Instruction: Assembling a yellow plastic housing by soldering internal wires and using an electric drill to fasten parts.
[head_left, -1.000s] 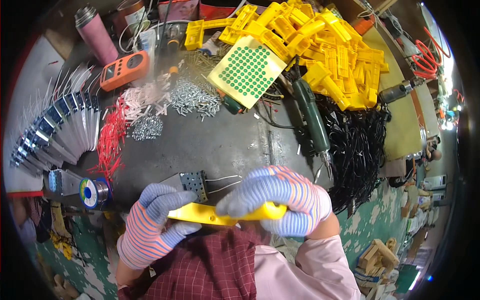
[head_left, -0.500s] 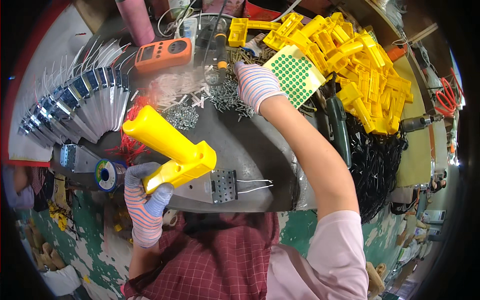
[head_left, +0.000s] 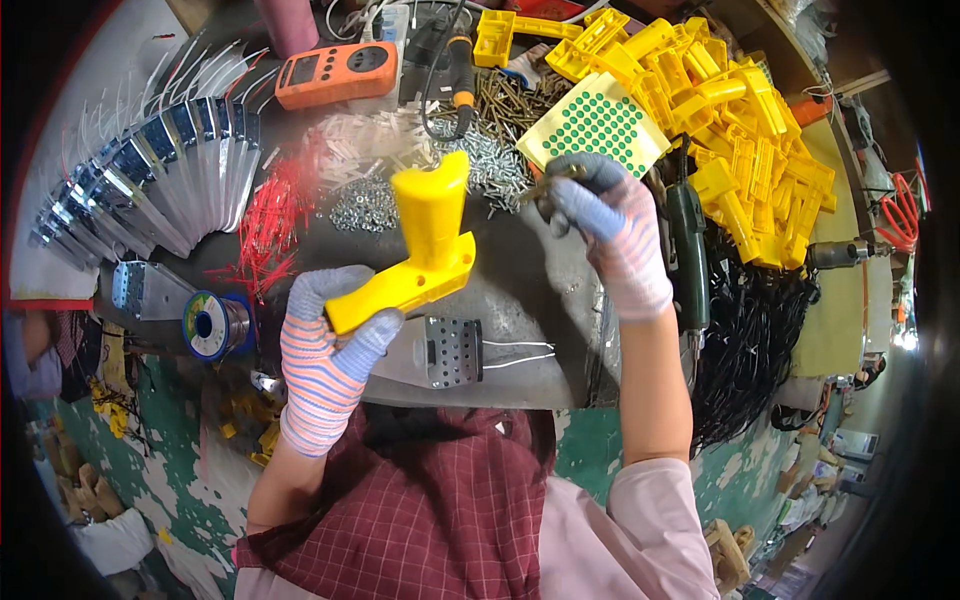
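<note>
My left hand (head_left: 335, 350), in a striped glove, is closed round one end of a yellow plastic handle housing (head_left: 415, 275). The housing is angled, with its grip part pointing up and screw holes along its side. To its right, above the table, my right hand (head_left: 610, 230) pinches brass-coloured screws (head_left: 535, 193), partly hidden by the gloved fingers. Beneath the housing lies a perforated metal piece (head_left: 455, 352) with two white wires. Behind the hands are a heap of brass-coloured screws (head_left: 510, 105) and a pile of silver screws (head_left: 500, 165).
Yellow housings (head_left: 750, 150) are heaped at the far right, beside a sheet of green round stickers (head_left: 597, 125). A dark green power screwdriver (head_left: 687, 255) and black cords (head_left: 750, 340) lie at right. Metal parts (head_left: 165, 180), red wires (head_left: 270, 225), a solder spool (head_left: 210, 325) and an orange meter (head_left: 335, 75) stand left.
My right hand has come back from the brass-coloured screw heap toward me, with screws between its fingers. My left hand has shifted right and turned the yellow housing more upright.
</note>
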